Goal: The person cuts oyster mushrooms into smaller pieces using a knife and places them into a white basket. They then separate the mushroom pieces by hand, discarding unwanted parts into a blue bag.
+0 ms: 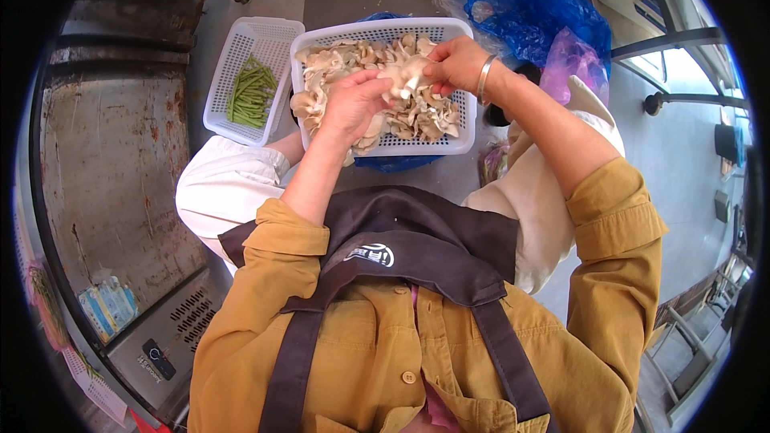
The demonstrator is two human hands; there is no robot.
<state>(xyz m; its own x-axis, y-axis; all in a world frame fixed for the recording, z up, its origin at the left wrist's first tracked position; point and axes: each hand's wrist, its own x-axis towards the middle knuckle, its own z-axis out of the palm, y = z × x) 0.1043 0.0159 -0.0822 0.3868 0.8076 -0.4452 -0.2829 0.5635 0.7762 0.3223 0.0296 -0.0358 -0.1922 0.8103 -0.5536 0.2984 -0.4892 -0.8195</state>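
Both hands are raised over a white perforated plastic basket (460, 138) heaped with pale oyster mushrooms (328, 66). Between them is an oyster mushroom cluster (404, 75), its white stem turned up. My right hand (462, 66), with a silver bangle at the wrist, pinches the cluster's right side. Thumb and fingertips of my left hand (356, 102) grip its left edge. The left hand hides some of the mushrooms below it.
On the left, a smaller white basket (240, 42) holds green beans (251, 93). Blue plastic bags (529, 6) and a pink bag (574, 66) lie at the back right. A rusty metal cabinet (114, 180) stands along the left; metal frame bars (668, 42) are on the right.
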